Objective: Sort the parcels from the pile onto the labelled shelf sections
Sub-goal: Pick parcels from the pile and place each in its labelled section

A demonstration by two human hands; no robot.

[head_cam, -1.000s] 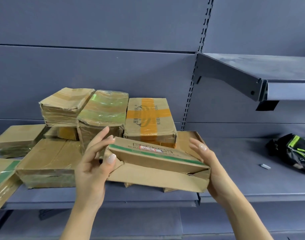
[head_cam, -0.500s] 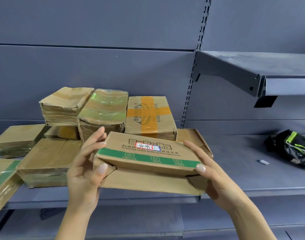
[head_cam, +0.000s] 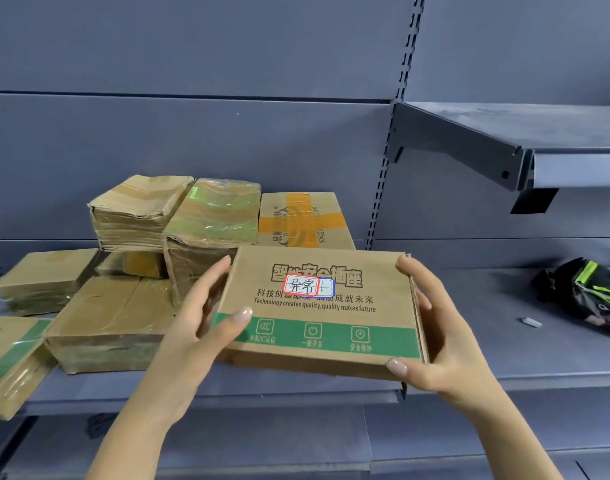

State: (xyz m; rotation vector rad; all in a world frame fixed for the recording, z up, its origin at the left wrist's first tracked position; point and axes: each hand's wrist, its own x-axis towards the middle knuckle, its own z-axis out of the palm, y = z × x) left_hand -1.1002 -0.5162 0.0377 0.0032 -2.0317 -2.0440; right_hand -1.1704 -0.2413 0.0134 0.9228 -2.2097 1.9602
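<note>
Parcels of taped brown cardboard [head_cam: 210, 216]: where do they lie? asks the newcomer.

On the long grey metal shelf [head_cam: 504, 351] across the middle of the frame, answers the sorter. The pile fills its left half, stacked against the back panel [head_cam: 192, 140]. A shorter grey metal shelf [head_cam: 556, 133] juts out at upper right, and a black and green bag [head_cam: 587, 296] lies at the right edge.

And the one in hand?

A flat brown cardboard box with a green band [head_cam: 322, 315], held at the centre of the frame, in front of the pile and over the long shelf's front edge, printed face tilted towards the camera.

How do the hands have it?

Left hand [head_cam: 192, 334] on the left end, thumb [head_cam: 243, 315] pressed on the green band, fingers [head_cam: 217, 275] stretched along that side. Right hand [head_cam: 449, 344] on the right end, thumb [head_cam: 397, 367] on the near corner, fingers [head_cam: 414, 271] together, wrapped up the edge to the far corner.

Which step is this?

Reading, I judge. A small white sticker with a red border [head_cam: 301, 285] sits mid-face, a blue-bordered one [head_cam: 326, 288] touching its right side.

And next?

Match that sticker to a shelf section. No section label shows here, so I would look around first, then carry the box level in both hands, minding the bag and a tiny white scrap [head_cam: 531, 322] near it.
</note>
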